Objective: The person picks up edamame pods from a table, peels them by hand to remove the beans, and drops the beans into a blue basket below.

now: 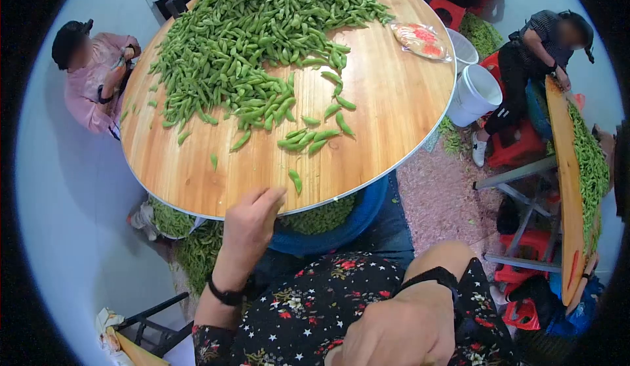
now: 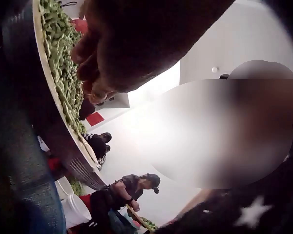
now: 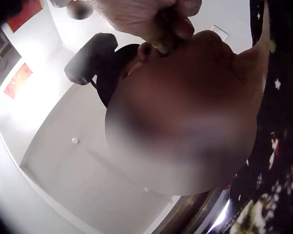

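In the head view my left hand (image 1: 252, 225) is at the near edge of the round wooden table (image 1: 387, 97), with its fingers bent loosely. A single green soybean pod (image 1: 295, 181) lies just beyond its fingertips. No pod shows in its fingers (image 2: 90, 63) in the left wrist view. My right hand (image 1: 400, 333) is raised in front of the flowered black shirt, its fingers hidden from the head camera. From the right wrist, its curled fingers (image 3: 173, 27) show beside the head near the ear, with nothing seen in them.
A large heap of soybean pods (image 1: 249, 38) covers the table's far side. A clear plastic bag (image 1: 421, 41) lies at the right. Below the near edge stands a blue basin (image 1: 367, 212) of shelled beans. White buckets (image 1: 469, 103) and seated people are around.
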Tool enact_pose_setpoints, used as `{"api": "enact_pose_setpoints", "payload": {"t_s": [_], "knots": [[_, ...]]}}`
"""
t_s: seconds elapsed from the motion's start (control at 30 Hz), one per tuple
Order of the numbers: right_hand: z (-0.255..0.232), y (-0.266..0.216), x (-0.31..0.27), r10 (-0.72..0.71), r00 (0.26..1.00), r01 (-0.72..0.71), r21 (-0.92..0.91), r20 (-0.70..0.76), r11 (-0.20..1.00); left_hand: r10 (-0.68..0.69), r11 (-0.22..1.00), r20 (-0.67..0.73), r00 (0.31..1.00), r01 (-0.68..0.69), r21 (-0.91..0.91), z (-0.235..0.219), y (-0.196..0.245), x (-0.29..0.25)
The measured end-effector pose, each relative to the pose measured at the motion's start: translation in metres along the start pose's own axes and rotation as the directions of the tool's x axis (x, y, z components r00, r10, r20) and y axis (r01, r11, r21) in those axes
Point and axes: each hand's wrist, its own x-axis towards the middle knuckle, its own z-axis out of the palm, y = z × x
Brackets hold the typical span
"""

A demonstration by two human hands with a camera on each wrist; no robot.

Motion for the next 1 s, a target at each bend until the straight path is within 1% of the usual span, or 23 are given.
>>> {"api": "enact_pose_setpoints", "payload": {"t_s": [0.03, 0.1, 0.13, 0.2, 0.23, 0.3, 0.33, 0.4, 0.43, 0.5, 0.53, 0.57, 0.6, 0.63, 0.67, 0.7, 0.73, 0.77, 0.8, 0.87, 0.9, 0.93, 1.0], "knots": [[0.001, -0.005, 0.004, 0.003, 1.0, -0.003, -0.004, 0.001, 1.0, 0.008, 1.0, -0.005, 1.0, -0.008, -0.004, 0.006, 0.0, 0.014], [0.001, -0.005, 0.008, 0.005, 1.0, -0.005, -0.01, 0.006, 1.0, 0.332, 0.932, -0.023, 0.943, -0.325, 0.161, 0.013, -0.002, 0.034], [0.0, -0.002, 0.009, -0.017, 0.999, 0.017, -0.021, 0.031, 1.0, 0.333, 0.932, -0.028, 0.943, -0.324, 0.165, 0.016, -0.009, 0.035], [-0.001, -0.004, 0.01, -0.04, 0.998, 0.042, -0.034, 0.056, 0.999, 0.28, 0.943, 0.156, 0.947, -0.302, 0.138, 0.02, -0.029, 0.037], [0.001, -0.009, 0.01, -0.036, 0.998, 0.039, -0.051, 0.046, 0.998, 0.283, 0.942, 0.158, 0.946, -0.305, 0.137, 0.018, -0.032, 0.039], [0.005, -0.01, 0.007, -0.042, 0.999, 0.043, -0.067, 0.023, 0.997, 0.071, 0.936, 0.031, 0.997, -0.077, 0.343, 0.015, -0.032, 0.041], [0.006, -0.007, 0.007, -0.075, 0.997, 0.074, -0.04, -0.009, 0.996, 0.075, 0.935, 0.032, 0.997, -0.081, 0.346, 0.011, -0.027, 0.045], [0.004, -0.005, 0.007, -0.108, 0.993, 0.107, -0.017, -0.039, 0.994, 0.254, 0.868, -0.2, 0.946, -0.132, 0.478, 0.006, -0.009, 0.057], [0.0, -0.002, 0.004, -0.099, 0.995, 0.101, -0.068, 0.032, 0.993, 0.255, 0.868, -0.199, 0.946, -0.133, 0.479, 0.01, -0.007, 0.062], [-0.011, -0.001, -0.001, -0.08, 0.991, 0.093, -0.123, 0.108, 0.988, 0.313, 0.93, -0.064, 0.947, -0.292, 0.224, 0.022, -0.008, 0.076], [-0.018, -0.006, -0.005, 0.119, 0.986, -0.071, -0.352, 0.117, 0.933, 0.316, 0.929, -0.069, 0.946, -0.294, 0.223, 0.031, -0.006, 0.085], [-0.024, -0.011, -0.007, 0.311, 0.947, -0.216, -0.561, 0.078, 0.799, 0.357, 0.915, -0.018, 0.934, -0.346, 0.207, 0.04, -0.005, 0.095], [-0.027, -0.015, -0.005, 0.359, 0.933, -0.332, -0.425, -0.018, 0.842, 0.397, 0.899, 0.032, 0.917, -0.395, 0.19, 0.047, -0.004, 0.105], [-0.038, -0.012, -0.007, 0.414, 0.897, -0.437, -0.452, -0.155, 0.778, 0.395, 0.899, 0.028, 0.918, -0.393, 0.191, 0.052, -0.003, 0.112], [-0.053, -0.006, -0.013, 0.43, 0.851, -0.525, -0.532, -0.302, 0.665, 0.364, 0.909, 0.082, 0.928, -0.373, 0.185, 0.058, -0.003, 0.118], [-0.068, -0.002, -0.019, 0.446, 0.774, -0.627, -0.641, -0.45, 0.443, 0.328, 0.92, 0.144, 0.934, -0.35, 0.177, 0.06, -0.003, 0.117], [-0.083, 0.001, -0.026, 0.429, 0.733, -0.662, -0.7, -0.528, 0.269, 0.32, 0.922, 0.154, 0.935, -0.345, 0.177, 0.06, -0.003, 0.116], [-0.098, 0.012, -0.04, 0.313, 0.778, -0.625, -0.725, -0.545, 0.29, 0.328, 0.932, 0.112, 0.938, -0.341, 0.12, 0.059, -0.004, 0.117], [-0.101, 0.008, -0.04, 0.301, 0.747, -0.656, -0.73, -0.593, 0.19, 0.329, 0.941, 0.067, 0.942, -0.333, 0.061, 0.056, -0.004, 0.117], [-0.099, -0.004, -0.035, 0.248, 0.726, -0.688, -0.686, -0.642, 0.237, 0.256, 0.967, 0.052, 0.965, -0.254, -0.032, 0.044, -0.008, 0.112], [-0.104, -0.01, -0.036, 0.204, 0.787, -0.617, -0.754, -0.583, 0.227, 0.192, 0.975, 0.04, 0.981, -0.185, -0.125, 0.037, -0.01, 0.109], [-0.107, -0.017, -0.031, 0.143, 0.839, -0.54, -0.837, -0.525, 0.092, 0.186, 0.976, 0.044, 0.981, -0.18, -0.126, 0.033, -0.014, 0.105], [-0.113, -0.02, -0.027, -0.027, 0.837, -0.546, -0.834, -0.546, -0.08, -0.017, 0.876, -0.007, 1.0, 0.011, -0.482, 0.024, -0.017, 0.092]]}}
